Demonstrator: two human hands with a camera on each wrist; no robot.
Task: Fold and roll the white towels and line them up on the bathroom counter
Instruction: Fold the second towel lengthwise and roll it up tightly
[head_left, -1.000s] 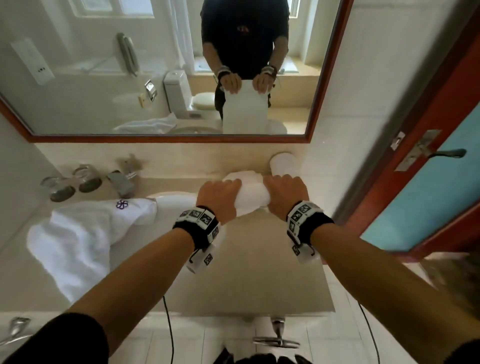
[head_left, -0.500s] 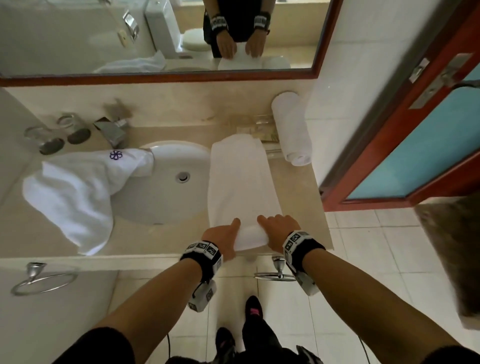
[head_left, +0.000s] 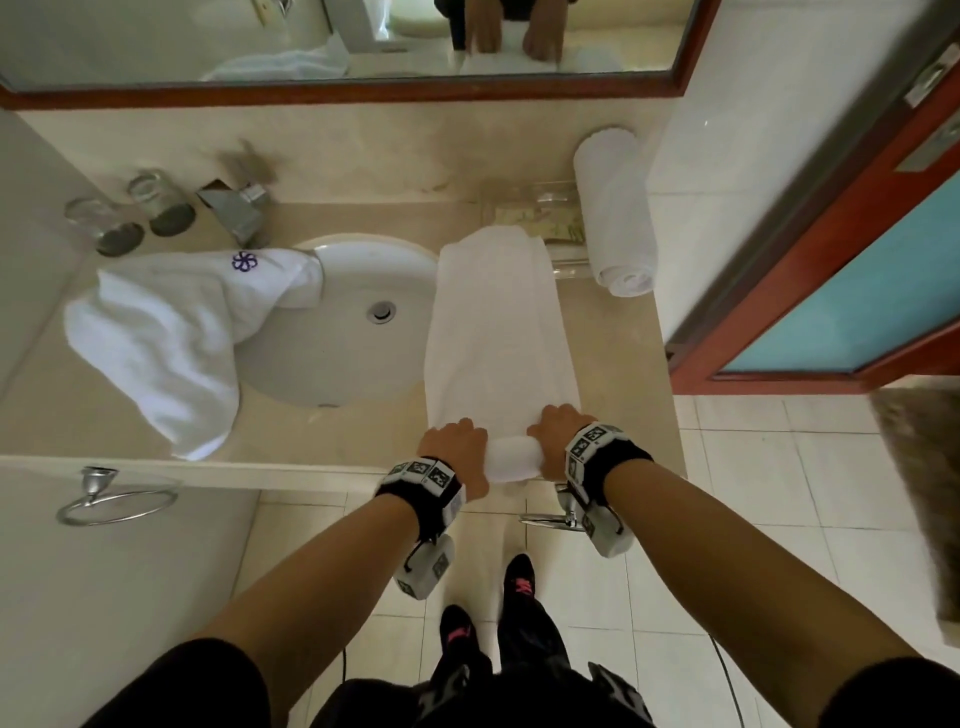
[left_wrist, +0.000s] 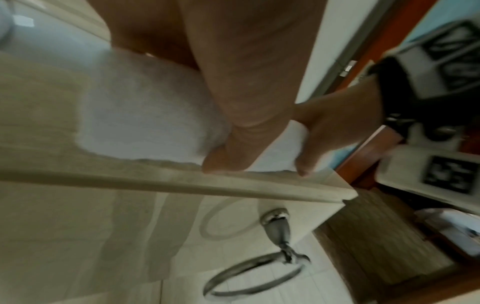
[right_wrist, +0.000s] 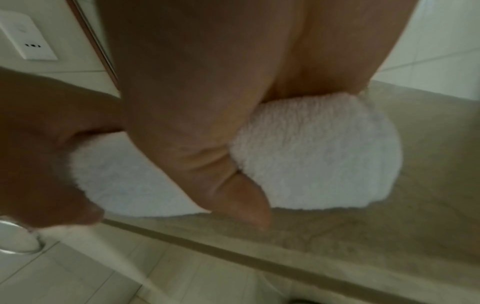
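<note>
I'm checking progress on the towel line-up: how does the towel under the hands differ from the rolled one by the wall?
The towel under the hands is mostly flat, rolled only at its near end; the rolled towel is wound its whole length. The left hand and right hand grip the first; the second lies untouched. The first partly overlaps the sink; the second lies by the right wall. Both are white and lie lengthwise, front to back.

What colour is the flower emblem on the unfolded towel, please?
Purple, on the unfolded towel; clearest in the head view.

Beige counter (head_left: 332, 431) w/ sink: folded towel (head_left: 496, 332), rolled towel (head_left: 615, 208), crumpled towel (head_left: 171, 332), two glasses (head_left: 130, 218).
</note>
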